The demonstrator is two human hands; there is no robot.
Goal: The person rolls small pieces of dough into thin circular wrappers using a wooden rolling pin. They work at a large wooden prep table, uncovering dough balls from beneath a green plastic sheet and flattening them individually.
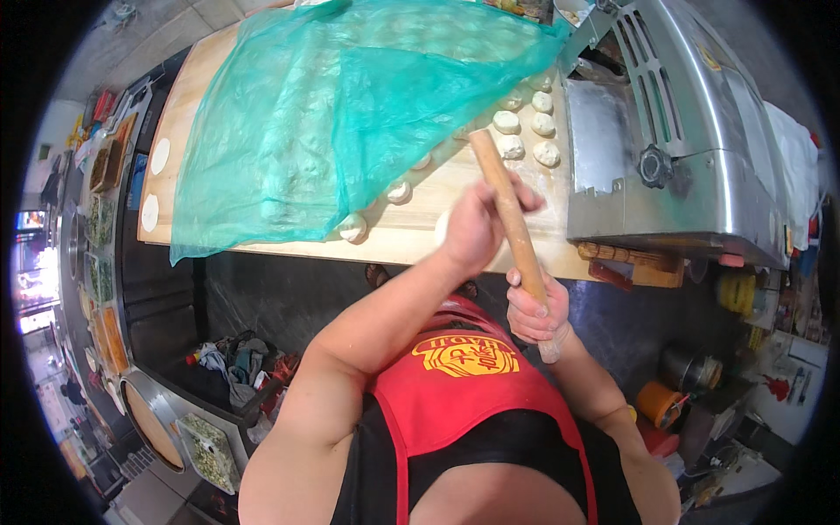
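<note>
My right hand [538, 308] is closed around the lower part of a wooden rolling pin [510, 213], held up at a slant. My left hand [474, 226], blurred, is at the pin's upper half with its fingers passing behind it; whether it grips the pin is unclear. Beyond the hands, several floured dough pieces [510, 147] sit on a wooden board [420, 203]. A green plastic sheet [282, 151] covers many more lumps; a dough ball [353, 227] shows at its edge. A pale round [442, 227] is partly hidden by my left hand. Flat dough rounds [159, 156] lie far left.
A steel machine [682, 190] with a black knob stands against the board's right end. A brush-like bundle [623, 253] lies below it. To the left are a dark counter, food containers [108, 341] and a bin of cloths [239, 367]. An orange bucket [658, 405] stands lower right.
</note>
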